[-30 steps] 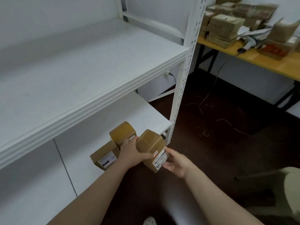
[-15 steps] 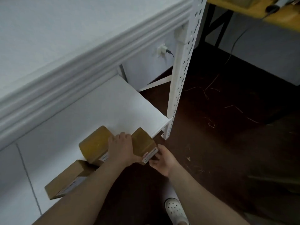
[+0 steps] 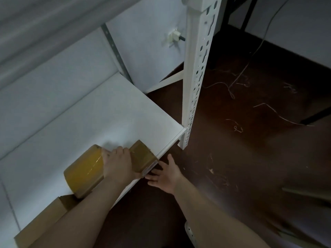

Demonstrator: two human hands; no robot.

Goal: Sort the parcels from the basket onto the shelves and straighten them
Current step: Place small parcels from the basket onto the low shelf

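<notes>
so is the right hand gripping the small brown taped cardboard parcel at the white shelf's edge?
No, the right hand is open with fingers spread in front of the parcel; the left hand holds it.

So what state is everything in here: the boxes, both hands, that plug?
small parcel: on the lower shelf, at its front edge, gripped
taped parcel: lying on the shelf beside it
flat parcel: on the shelf, partly hidden by the arm
left hand: grips the small parcel
right hand: open, fingers spread at the small parcel's labelled end
plug: in the wall socket
</notes>
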